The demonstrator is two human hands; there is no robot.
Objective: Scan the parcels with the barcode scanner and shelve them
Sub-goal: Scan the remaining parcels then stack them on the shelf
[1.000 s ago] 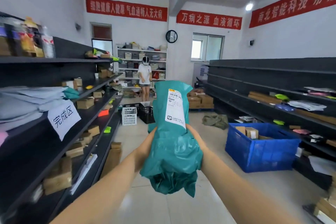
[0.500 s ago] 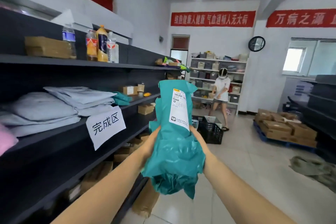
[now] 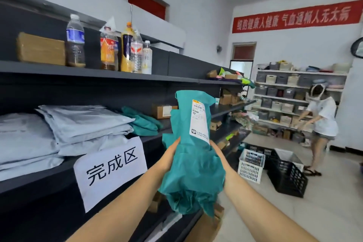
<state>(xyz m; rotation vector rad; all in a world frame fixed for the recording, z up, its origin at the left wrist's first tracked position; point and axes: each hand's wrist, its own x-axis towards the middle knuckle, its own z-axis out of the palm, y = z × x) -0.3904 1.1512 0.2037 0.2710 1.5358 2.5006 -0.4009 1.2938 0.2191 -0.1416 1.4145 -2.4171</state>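
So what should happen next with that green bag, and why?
Probably swing the teal parcel left and lay it on the shelf behind the paper sign, beside the teal bag lying there. The left hand and right hand hold it upright before that shelf.

The parcel (image 3: 192, 163) hides most of your left hand (image 3: 169, 157) and right hand (image 3: 219, 156), so you cannot see the fingers behind it. The words on its label (image 3: 199, 122) are too blurry to read. The clock (image 3: 358, 47) is cut off at the right edge, and the grey bags (image 3: 21, 139) at the left. The parcel's bottom covers part of a brown box (image 3: 204, 230).
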